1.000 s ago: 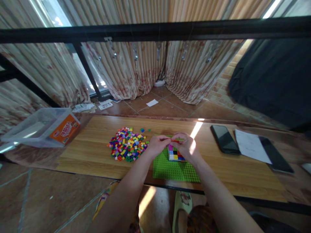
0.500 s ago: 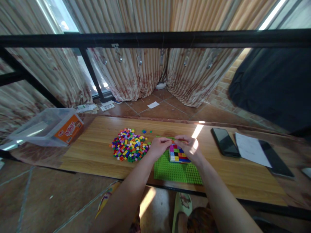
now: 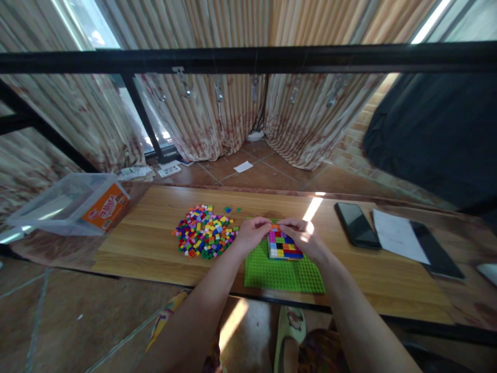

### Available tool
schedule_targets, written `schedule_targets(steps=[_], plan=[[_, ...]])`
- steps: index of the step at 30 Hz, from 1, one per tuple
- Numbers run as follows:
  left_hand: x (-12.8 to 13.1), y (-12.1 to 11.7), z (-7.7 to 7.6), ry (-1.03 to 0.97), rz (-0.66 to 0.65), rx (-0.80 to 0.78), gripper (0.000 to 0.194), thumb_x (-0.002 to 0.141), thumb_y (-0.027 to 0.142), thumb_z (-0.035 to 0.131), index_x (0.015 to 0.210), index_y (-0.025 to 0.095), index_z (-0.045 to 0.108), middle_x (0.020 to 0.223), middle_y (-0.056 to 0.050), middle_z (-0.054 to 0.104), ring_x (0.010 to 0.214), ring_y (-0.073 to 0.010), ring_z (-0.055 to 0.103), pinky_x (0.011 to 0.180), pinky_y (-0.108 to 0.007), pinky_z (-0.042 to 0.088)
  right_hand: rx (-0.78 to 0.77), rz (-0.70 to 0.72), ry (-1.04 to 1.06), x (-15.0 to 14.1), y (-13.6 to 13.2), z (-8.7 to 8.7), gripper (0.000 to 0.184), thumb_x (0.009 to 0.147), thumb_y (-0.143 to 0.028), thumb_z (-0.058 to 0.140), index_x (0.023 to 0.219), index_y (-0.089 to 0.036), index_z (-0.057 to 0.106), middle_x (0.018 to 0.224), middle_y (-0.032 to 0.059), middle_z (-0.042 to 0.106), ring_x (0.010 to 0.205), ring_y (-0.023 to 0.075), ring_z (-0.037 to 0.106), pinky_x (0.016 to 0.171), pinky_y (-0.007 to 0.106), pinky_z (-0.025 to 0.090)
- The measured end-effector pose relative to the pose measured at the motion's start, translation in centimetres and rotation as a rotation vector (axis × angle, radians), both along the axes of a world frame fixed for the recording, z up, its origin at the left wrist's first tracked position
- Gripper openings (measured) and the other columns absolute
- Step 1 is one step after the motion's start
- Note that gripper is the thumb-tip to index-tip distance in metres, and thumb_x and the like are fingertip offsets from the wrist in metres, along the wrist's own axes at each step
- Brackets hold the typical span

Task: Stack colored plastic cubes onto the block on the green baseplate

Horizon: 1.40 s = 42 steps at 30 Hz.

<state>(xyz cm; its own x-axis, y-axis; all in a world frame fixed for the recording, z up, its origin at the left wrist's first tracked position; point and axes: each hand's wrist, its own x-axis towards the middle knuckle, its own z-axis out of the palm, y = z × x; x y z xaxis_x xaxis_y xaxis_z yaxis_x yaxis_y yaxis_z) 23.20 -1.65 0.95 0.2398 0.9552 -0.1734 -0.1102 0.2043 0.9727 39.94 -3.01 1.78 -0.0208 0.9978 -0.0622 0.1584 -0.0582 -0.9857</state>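
Note:
A block of multicoloured toy bricks (image 3: 285,250) stands on a green studded baseplate (image 3: 279,277). My left hand (image 3: 253,234) is closed in a pinch at the block's far left corner. From the other side, my right hand (image 3: 305,239) reaches over the block with thumb and fingers pressed together. Between the two sets of fingertips shows an orange brick (image 3: 275,227), partly covered by them. The block's far right part is hidden under my right hand. A heap of loose bricks (image 3: 205,233) lies left of the baseplate.
Two or so stray bricks (image 3: 228,210) lie behind the heap. A clear plastic box (image 3: 73,207) with an orange label stands at the left. To the right are a black phone (image 3: 357,225), white paper (image 3: 399,235) and a dark flat object (image 3: 438,254). A black rail (image 3: 248,61) crosses beyond the wooden table.
My hands stay at the block's far edge, with slight finger movement. More of the orange brick shows between the fingertips now. The whole view has shifted slightly.

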Motion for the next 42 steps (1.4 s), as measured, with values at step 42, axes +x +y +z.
schedule_targets(steps=[42], plan=[[-0.3, -0.5, -0.1, 0.231, -0.003, 0.206, 0.017, 0.078, 0.023, 0.057, 0.078, 0.013, 0.070, 0.074, -0.002, 0.068, 0.070, -0.0131, 0.057, 0.068, -0.024, 0.043, 0.260, 0.181, -0.217, -0.1, 0.8, -1.3, 0.025, 0.083, -0.043, 0.061, 0.088, -0.023, 0.075, 0.090, 0.0043, 0.072, 0.083, 0.0189, 0.066, 0.077, 0.032, 0.053]])
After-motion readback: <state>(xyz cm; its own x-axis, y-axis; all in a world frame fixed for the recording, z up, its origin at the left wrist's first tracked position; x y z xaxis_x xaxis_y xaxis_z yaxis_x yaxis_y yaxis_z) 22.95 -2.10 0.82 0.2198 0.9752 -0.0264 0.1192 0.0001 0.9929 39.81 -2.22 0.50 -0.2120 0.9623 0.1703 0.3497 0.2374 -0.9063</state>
